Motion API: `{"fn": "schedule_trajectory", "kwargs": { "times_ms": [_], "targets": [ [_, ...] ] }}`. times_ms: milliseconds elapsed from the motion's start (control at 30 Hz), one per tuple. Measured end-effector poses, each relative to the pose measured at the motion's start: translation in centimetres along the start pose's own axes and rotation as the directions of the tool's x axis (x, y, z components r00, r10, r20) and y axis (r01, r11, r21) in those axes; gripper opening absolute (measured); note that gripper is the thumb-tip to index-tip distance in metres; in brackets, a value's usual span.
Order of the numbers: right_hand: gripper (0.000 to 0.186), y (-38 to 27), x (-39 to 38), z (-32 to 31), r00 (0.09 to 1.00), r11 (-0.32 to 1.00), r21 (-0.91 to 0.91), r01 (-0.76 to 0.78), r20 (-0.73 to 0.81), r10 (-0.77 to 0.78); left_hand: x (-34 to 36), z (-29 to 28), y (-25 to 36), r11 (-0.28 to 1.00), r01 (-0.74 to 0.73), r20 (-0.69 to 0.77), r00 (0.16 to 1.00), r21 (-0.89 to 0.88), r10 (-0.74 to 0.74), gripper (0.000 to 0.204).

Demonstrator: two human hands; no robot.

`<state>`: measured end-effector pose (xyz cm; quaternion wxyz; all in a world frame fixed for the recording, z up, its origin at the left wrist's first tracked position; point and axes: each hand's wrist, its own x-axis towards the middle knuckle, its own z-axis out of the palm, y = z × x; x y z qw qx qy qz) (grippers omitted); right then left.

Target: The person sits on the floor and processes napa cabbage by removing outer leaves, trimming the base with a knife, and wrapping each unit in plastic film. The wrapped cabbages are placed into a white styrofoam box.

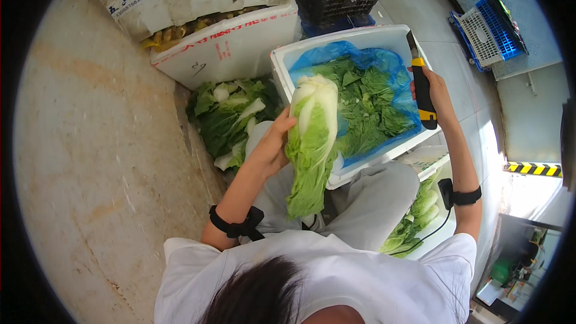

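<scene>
My left hand (pixel 277 138) is closed around a napa cabbage (pixel 312 138), gripping its side. The cabbage is held with its pale stem end away from me and its green leafy end toward my lap. In my right hand (pixel 437 89) is a utility knife (pixel 423 93) with a black and yellow handle; its blade points away from me, over the right rim of a white foam box (pixel 366 171). Loose green leaves (pixel 366 102) lie in that box on a blue plastic liner (pixel 390 66).
A pile of cabbage leaves (pixel 231 114) lies on the floor left of the foam box. More cabbages (pixel 425 207) sit in a white box by my right leg. Behind stand another foam box (pixel 222 45) and stacked crates (pixel 342 0). Farther right is a basket cart (pixel 483 33).
</scene>
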<state>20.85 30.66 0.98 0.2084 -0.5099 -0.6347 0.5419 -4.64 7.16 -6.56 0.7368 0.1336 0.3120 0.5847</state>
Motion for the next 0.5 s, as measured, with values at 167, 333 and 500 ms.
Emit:
{"fn": "schedule_trajectory", "kwargs": {
  "times_ms": [167,333,500],
  "targets": [
    [0.034,-2.3,-4.1,3.0,0.996,0.987,0.140,0.079,-0.052,-0.073,-1.4,-0.9,0.0,0.991,-0.047,0.108,0.992,-0.123,0.061,0.090],
    [0.038,-4.4,-5.9,5.4,0.974,0.970,0.175,-0.168,0.184,0.135,-1.9,-0.8,-0.2,0.972,-0.091,0.120,0.986,-0.215,0.119,0.086],
    [0.038,-5.2,-6.9,8.4,0.961,0.924,0.351,-0.154,0.269,0.058,-4.5,0.3,1.5,0.934,-0.258,-0.171,0.937,0.246,0.304,0.086]
  ]
}}
